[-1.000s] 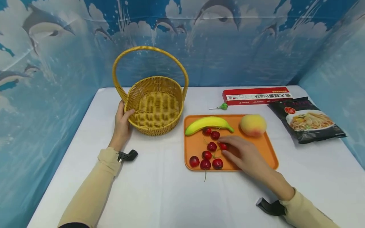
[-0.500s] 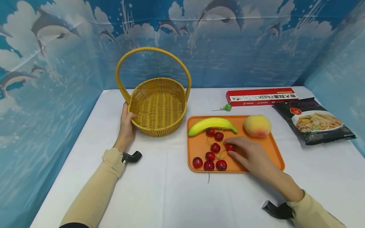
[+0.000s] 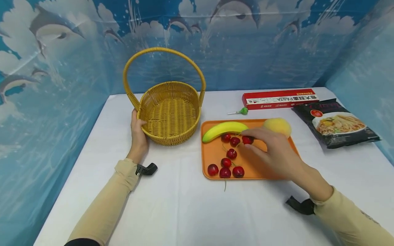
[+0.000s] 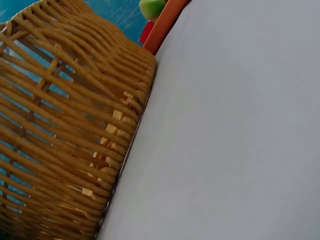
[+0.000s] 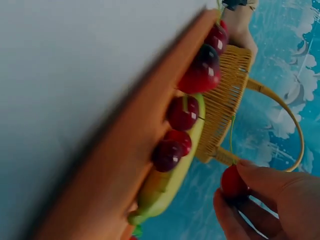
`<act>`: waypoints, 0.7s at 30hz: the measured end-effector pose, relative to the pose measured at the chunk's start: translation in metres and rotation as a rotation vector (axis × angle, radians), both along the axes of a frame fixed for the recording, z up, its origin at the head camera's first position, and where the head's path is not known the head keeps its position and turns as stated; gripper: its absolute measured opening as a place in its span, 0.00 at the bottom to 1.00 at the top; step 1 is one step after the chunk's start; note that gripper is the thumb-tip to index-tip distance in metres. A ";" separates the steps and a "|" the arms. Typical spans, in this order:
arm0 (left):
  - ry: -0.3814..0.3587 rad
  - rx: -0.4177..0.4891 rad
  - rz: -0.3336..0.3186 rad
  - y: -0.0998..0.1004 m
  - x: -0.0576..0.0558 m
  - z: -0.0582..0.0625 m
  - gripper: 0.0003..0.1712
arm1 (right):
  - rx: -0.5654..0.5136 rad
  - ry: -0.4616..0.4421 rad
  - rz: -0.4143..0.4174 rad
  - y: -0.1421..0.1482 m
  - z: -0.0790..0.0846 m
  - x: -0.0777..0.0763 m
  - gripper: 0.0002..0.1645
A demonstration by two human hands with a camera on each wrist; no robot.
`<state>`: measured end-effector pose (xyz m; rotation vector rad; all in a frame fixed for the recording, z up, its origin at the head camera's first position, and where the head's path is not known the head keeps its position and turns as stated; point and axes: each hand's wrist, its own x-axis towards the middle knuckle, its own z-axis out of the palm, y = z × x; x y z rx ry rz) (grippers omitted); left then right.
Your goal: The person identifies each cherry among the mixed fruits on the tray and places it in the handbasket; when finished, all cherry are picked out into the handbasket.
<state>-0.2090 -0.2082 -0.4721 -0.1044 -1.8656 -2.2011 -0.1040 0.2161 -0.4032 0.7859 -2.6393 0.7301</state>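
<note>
1. One cherry (image 5: 234, 181) was pinched between the thumb and fingers of the right hand (image 3: 278, 152), over the tray (image 3: 209, 152) near the banana (image 3: 223, 130); motion blur made it hard to tell how high.
2. A light pinch on its round sides, with the stem free, seemed the sound way to carry it; a straight lift was advisable, as two neighbours lay just beside the banana and could roll if brushed.
3. Seven more cherries lay on the tray, making eight; one stem hung over the near edge.
4. One banana and one peach (image 3: 278, 126) shared the tray, the peach partly behind the right hand.
5. One basket (image 3: 172, 140) stood left of the tray. The left hand (image 3: 139, 133) gripped its left rim, thumb over the edge; a steady hold there looked useful.
6. One lollipop (image 3: 243, 111), one box (image 3: 280, 99) and one bag (image 3: 337, 124) lay beyond and to the right.
</note>
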 end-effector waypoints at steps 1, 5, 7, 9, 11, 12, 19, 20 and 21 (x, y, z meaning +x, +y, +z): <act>0.002 0.005 0.005 0.000 0.000 0.000 0.46 | -0.006 0.001 0.001 -0.003 0.004 -0.003 0.31; -0.008 0.018 0.027 0.003 0.003 -0.001 0.45 | -0.048 0.008 0.010 -0.017 0.018 -0.019 0.30; -0.005 0.019 0.031 0.004 0.003 -0.001 0.45 | -0.070 -0.007 0.017 -0.026 0.024 -0.027 0.28; 0.003 0.022 0.037 0.005 0.003 0.000 0.44 | -0.094 -0.028 0.033 -0.036 0.030 -0.034 0.27; 0.012 0.025 0.050 0.006 0.002 0.001 0.43 | -0.111 -0.061 0.057 -0.047 0.036 -0.040 0.26; 0.010 0.027 0.056 0.007 0.002 0.001 0.43 | -0.114 -0.072 0.070 -0.053 0.039 -0.044 0.25; -0.004 0.040 0.072 0.013 0.005 0.000 0.42 | -0.117 -0.075 0.159 -0.090 0.049 -0.069 0.22; 0.001 0.041 0.068 0.014 0.004 0.000 0.42 | -0.117 -0.071 0.159 -0.095 0.049 -0.072 0.21; 0.009 0.043 0.063 0.015 0.003 0.001 0.42 | -0.120 -0.072 0.157 -0.099 0.049 -0.075 0.21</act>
